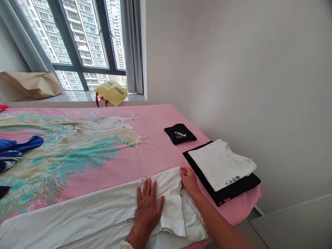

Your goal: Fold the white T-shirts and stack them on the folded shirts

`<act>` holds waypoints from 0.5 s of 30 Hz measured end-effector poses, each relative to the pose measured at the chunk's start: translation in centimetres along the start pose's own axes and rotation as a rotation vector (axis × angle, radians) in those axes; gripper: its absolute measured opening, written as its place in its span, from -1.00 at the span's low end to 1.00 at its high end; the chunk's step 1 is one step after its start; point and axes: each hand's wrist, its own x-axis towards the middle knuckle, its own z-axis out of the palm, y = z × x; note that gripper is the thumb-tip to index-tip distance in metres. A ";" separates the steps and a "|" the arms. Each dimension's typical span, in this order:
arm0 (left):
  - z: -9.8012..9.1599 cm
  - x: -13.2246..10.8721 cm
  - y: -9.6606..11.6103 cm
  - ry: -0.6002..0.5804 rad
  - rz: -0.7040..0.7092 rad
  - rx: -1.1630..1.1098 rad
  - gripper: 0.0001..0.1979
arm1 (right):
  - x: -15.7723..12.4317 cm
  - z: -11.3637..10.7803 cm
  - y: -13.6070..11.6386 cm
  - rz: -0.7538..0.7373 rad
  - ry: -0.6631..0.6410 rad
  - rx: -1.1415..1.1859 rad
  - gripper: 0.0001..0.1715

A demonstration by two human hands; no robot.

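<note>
A long white garment [85,214] lies spread along the near edge of the bed. My left hand [148,204] rests flat on it, fingers stretched out, pressing the cloth down. My right hand [188,179] pinches the garment's far right corner, fingers closed on the cloth. Just right of that hand sits a stack of folded clothes: a white shirt [221,163] on top of a black one [233,188]. A small folded black item [180,134] with white lettering lies beyond the stack.
The bed has a pink sheet [153,145] with a teal peacock print. Blue clothing [18,147] lies at the left edge. A yellow bag [111,91] and brown paper bag [29,84] sit on the windowsill. A white wall runs along the right.
</note>
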 end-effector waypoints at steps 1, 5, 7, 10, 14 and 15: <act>0.0 0.0 0.0 -0.007 -0.002 -0.001 -0.41 | 0.0 -0.4 -0.2 -0.030 0.065 -0.088 -0.67; -0.2 0.3 0.3 -0.032 -0.013 -0.014 -0.38 | -2.0 -0.6 -2.3 -0.381 0.164 -0.341 -0.63; -0.3 0.4 0.5 -0.046 -0.022 -0.018 -0.38 | -3.6 0.2 -3.3 -0.588 -0.052 -0.462 -0.61; -0.6 0.4 0.6 -0.063 -0.035 -0.027 -0.37 | -4.3 1.3 -3.3 -0.619 -0.395 -0.709 -0.54; -0.9 0.5 0.5 -0.127 -0.024 -0.060 -0.30 | -2.0 0.4 -2.0 -0.298 -0.188 -0.760 -0.47; -1.1 0.7 0.4 -0.152 -0.023 -0.074 -0.27 | -1.5 -0.2 -1.8 -0.288 -0.119 -0.695 -0.47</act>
